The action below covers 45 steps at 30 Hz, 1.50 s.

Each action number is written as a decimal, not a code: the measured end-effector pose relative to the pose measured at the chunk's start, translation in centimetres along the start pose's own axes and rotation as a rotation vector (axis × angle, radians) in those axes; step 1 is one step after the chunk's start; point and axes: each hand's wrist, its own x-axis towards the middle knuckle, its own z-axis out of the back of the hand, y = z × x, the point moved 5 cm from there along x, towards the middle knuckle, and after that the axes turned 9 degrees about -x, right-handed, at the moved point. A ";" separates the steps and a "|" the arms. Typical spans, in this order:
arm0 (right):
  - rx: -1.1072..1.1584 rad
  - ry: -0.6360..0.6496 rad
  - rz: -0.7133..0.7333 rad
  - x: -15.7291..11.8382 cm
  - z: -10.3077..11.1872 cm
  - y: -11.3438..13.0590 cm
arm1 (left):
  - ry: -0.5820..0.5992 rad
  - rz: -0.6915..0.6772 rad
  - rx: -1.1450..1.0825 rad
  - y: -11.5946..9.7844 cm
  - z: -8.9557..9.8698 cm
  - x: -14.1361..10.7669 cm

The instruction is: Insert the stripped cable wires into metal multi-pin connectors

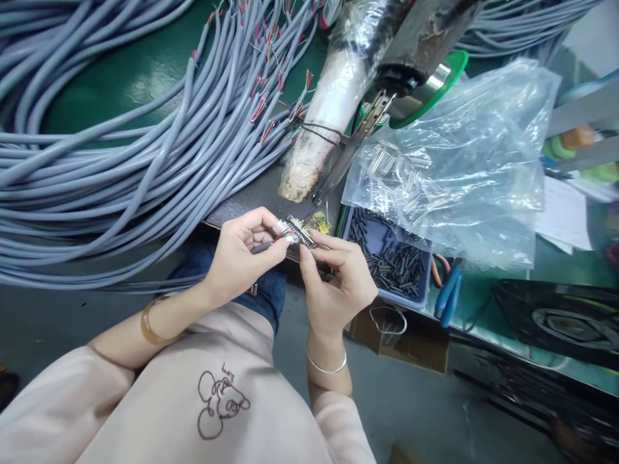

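My left hand pinches the end of a grey cable, whose thin coloured wires fan out at the fingertips. In my right hand, thumb and fingers grip a small metal connector with a row of pins. The wire ends and the connector meet between both hands; whether the wires are joined to the pins is too small to tell. Just above the connector hangs a soldering iron, its tip pointing down toward it. A yellowish scrap lies right behind my right fingertips.
Many grey cables with bared coloured ends cover the left side of the bench. A plastic-wrapped post stands beside the iron, near a solder spool. To the right are a clear bag of metal parts, a blue tray of black tubes and pliers.
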 end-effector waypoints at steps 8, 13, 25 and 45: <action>-0.050 -0.039 0.035 0.3 -0.4 0.0 | -0.070 -0.102 0.099 -0.2 -0.2 0.3; -0.059 -0.034 0.031 0.3 -0.5 -0.2 | -0.076 -0.091 0.140 -0.1 -0.1 0.3; -0.075 -0.022 0.071 0.7 -0.2 0.2 | -0.033 -0.121 0.141 -1.0 -0.4 0.5; -0.192 -0.087 0.099 -0.3 1.2 0.2 | 0.092 0.054 0.106 -0.1 0.2 -0.5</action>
